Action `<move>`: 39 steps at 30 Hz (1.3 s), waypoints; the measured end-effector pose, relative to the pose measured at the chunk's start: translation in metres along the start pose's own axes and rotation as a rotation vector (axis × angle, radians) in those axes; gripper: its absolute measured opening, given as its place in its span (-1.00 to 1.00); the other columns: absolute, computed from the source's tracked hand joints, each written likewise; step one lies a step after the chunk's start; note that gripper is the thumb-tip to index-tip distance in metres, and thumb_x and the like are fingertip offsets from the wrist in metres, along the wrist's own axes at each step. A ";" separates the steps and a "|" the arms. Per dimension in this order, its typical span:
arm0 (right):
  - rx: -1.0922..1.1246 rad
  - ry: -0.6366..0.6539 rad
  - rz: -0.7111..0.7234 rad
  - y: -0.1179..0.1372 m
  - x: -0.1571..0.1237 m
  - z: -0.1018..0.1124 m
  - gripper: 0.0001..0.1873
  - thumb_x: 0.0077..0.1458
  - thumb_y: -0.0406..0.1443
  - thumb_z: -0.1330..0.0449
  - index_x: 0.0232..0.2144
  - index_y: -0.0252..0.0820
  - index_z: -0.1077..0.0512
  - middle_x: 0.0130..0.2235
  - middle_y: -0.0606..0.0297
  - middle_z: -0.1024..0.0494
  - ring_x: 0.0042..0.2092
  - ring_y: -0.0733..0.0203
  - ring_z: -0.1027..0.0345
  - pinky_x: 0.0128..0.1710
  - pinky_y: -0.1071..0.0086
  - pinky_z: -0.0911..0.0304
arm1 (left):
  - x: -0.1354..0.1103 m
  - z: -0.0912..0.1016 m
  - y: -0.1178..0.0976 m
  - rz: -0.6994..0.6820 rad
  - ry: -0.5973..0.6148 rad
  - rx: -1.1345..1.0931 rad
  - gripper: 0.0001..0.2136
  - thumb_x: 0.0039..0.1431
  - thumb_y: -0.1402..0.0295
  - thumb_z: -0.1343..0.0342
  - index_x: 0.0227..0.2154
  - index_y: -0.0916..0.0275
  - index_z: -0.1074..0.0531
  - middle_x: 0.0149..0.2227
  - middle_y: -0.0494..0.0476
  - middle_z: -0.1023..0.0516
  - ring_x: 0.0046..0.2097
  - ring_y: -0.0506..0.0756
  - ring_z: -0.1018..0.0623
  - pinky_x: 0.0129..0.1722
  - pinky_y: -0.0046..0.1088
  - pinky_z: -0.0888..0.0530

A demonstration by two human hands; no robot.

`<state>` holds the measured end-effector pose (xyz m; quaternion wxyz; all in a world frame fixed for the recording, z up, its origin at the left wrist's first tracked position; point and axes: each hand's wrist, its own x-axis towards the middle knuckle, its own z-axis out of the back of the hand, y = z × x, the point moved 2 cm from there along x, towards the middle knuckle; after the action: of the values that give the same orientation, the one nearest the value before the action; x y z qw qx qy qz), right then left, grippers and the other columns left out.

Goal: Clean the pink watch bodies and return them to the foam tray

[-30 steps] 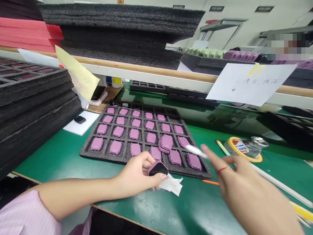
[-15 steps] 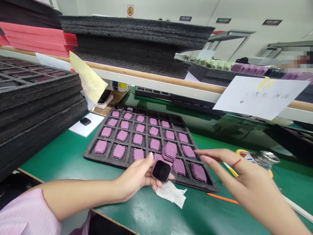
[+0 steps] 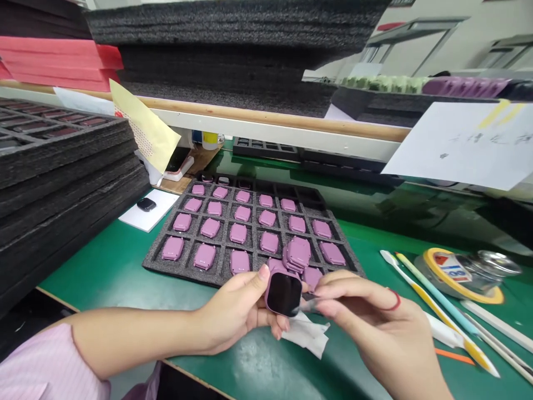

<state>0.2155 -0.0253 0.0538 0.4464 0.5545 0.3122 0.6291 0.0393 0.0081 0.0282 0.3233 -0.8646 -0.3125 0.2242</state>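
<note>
My left hand [image 3: 254,305] grips a smartwatch body [image 3: 284,294] by its edges, black screen facing up and purple frame around it. A small see-through film tab [image 3: 308,305] sticks out at the watch's right side. The fingertips of my right hand [image 3: 358,311] are pinched on that tab. Just behind is a black foam tray [image 3: 189,270] whose compartments hold purple watch casings [image 3: 238,233]; a few casings [image 3: 298,253] are piled on one another. A crumpled white wipe [image 3: 307,335] lies on the bench beneath the hands.
To the right lie a toothbrush [image 3: 441,311], a glass bottle with metal cap [image 3: 470,272] inside a yellow tape ring and an orange stick [image 3: 453,356]. Foam trays [image 3: 70,183] are stacked at left. A dark watch body [image 3: 146,204] sits on white paper. A shelf [image 3: 250,123] crosses above.
My right hand has moved left from beside the tray to the watch and closed on the film tab. My left hand still holds the watch. The view has shifted slightly.
</note>
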 end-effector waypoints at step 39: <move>-0.100 -0.043 0.029 -0.003 -0.007 -0.015 -0.79 0.12 -0.40 -0.34 -0.26 0.09 -0.62 -0.42 0.43 -0.59 -0.39 0.35 -0.43 -0.39 0.54 -0.38 | 0.002 0.003 0.010 0.047 -0.004 0.044 -0.48 0.09 -0.10 -0.29 -0.35 0.37 -0.47 -0.45 0.12 -0.50 -0.39 0.01 -0.51 -0.37 -0.48 -0.47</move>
<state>0.2018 -0.0288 0.0454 0.4708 0.5493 0.2627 0.6384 0.0430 0.0045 0.0184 0.3364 -0.8639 -0.2878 0.2401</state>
